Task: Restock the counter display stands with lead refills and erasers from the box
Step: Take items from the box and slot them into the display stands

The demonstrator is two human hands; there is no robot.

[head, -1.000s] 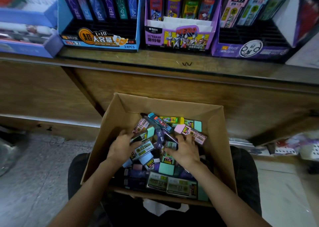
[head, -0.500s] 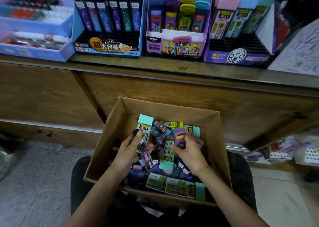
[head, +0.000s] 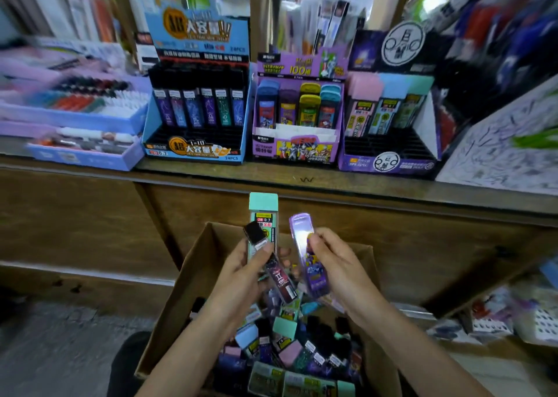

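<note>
Both forearms reach forward over an open brown cardboard box that sits below the front edge of the wooden bench. The hands are raised above the box's far wall, palms turned partly toward each other. The left hand has its fingers curled round 2 lead refill cases. One is a tall clear case with a mint-green cap, held upright. The other is a slim dark case with a black cap, tilted across the front of the first under the thumb. The right hand grips a translucent purple refill case near its middle, between the thumb and curled fingers. Its rounded top leans slightly toward the left hand and is close to the mint-capped case but not touching it. A jumbled heap of refill cases and pastel erasers fills the box under the wrists. 3 cardboard display stands line the bench's front edge side by side: a blue stand holding 1 row of dark refills, a purple stand in the middle with coloured cases, and a second purple stand toward the right with pastel-capped cases at its back.
</note>
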